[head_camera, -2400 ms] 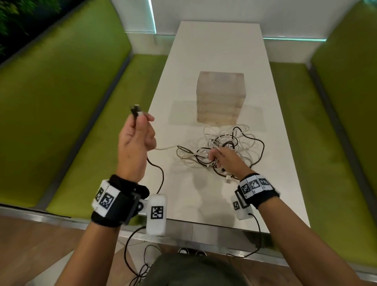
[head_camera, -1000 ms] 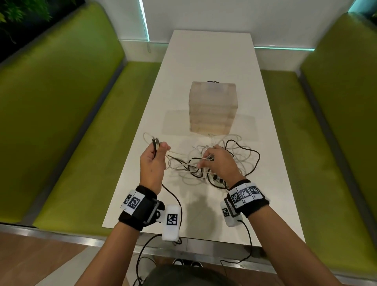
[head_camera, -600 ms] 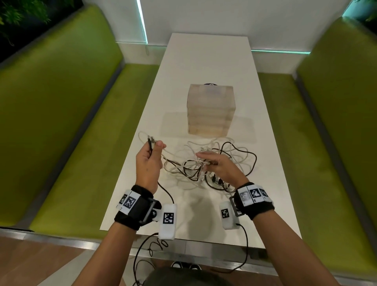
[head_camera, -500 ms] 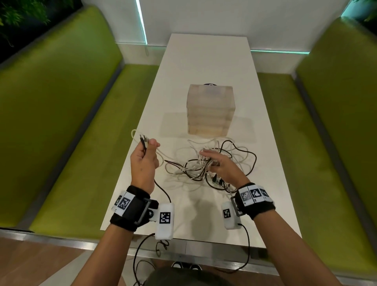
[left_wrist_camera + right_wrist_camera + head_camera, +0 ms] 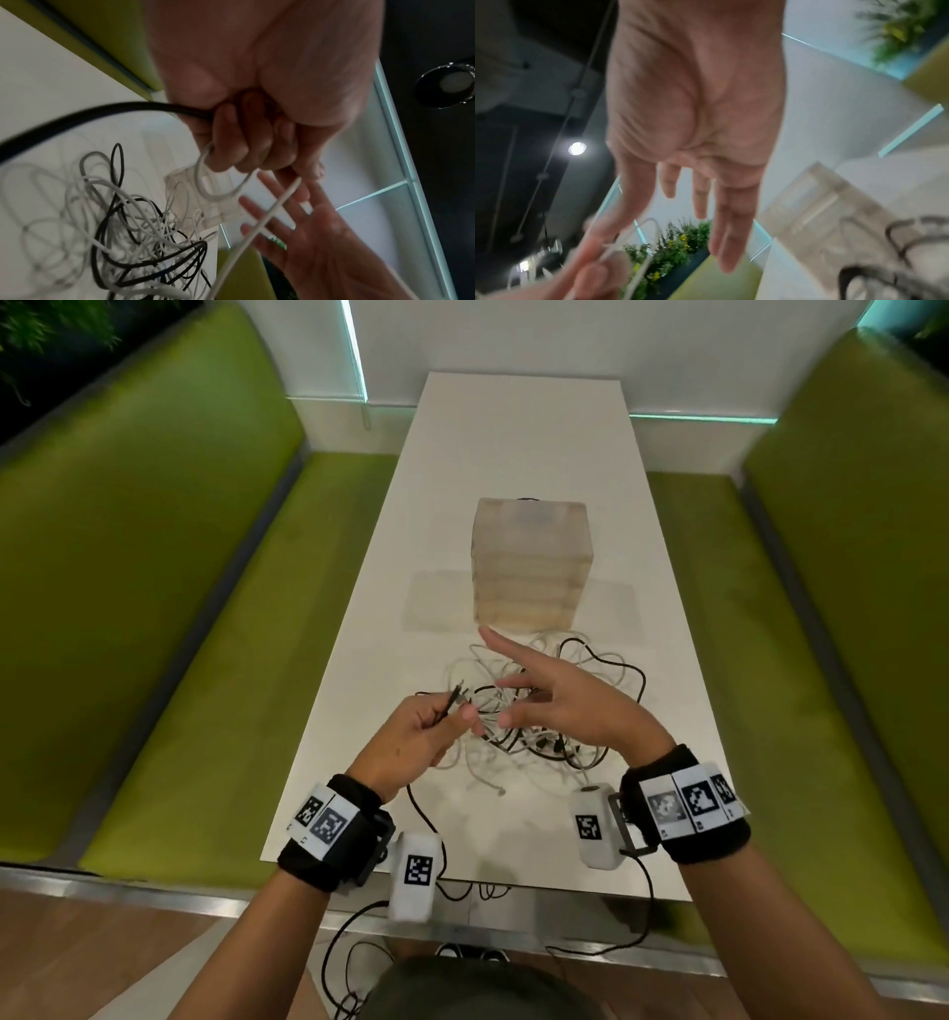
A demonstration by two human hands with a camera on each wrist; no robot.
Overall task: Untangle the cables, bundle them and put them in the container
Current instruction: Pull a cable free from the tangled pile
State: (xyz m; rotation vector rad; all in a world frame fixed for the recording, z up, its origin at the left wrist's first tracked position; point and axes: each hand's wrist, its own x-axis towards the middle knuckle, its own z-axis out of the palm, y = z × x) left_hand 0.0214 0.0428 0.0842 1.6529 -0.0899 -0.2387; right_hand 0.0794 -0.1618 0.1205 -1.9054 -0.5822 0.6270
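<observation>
Above the near end of the white table (image 5: 518, 454), the left hand (image 5: 411, 742) grips a black cable end (image 5: 452, 703) and a white cable (image 5: 223, 190) in curled fingers. Just beside it the right hand (image 5: 570, 706) hovers over the tangled cables (image 5: 539, 701) — fingers spread, holding nothing — while the translucent container (image 5: 531, 567) stands just beyond the tangle.

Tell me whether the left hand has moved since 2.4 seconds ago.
Yes. The left hand, gripping a cable end, has come in from beyond the table's left edge to over the tabletop, beside the tangle of cables and the right hand.
</observation>
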